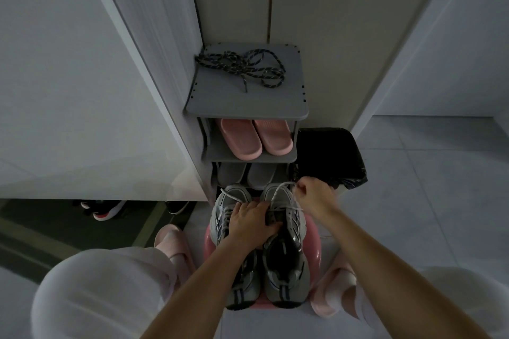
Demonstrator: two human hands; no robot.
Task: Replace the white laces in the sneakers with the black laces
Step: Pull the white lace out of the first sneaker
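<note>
Two grey sneakers stand side by side on a pink stool (314,250), toes pointing away from me. My left hand (249,221) rests across the laced fronts of the left sneaker (220,217) and the right sneaker (286,264), fingers curled over the right one's tongue. My right hand (314,192) pinches a white lace (278,194) that runs up from the right sneaker's eyelets. The black laces (242,67) lie in a loose tangle on top of the grey shoe rack (248,107).
The rack holds pink slippers (254,137) and grey slippers (246,175) on lower shelves. A bin with a black bag (330,154) stands right of it. White cabinet panels flank the rack. My knees and pink slippers frame the stool; shoes (106,209) lie at left.
</note>
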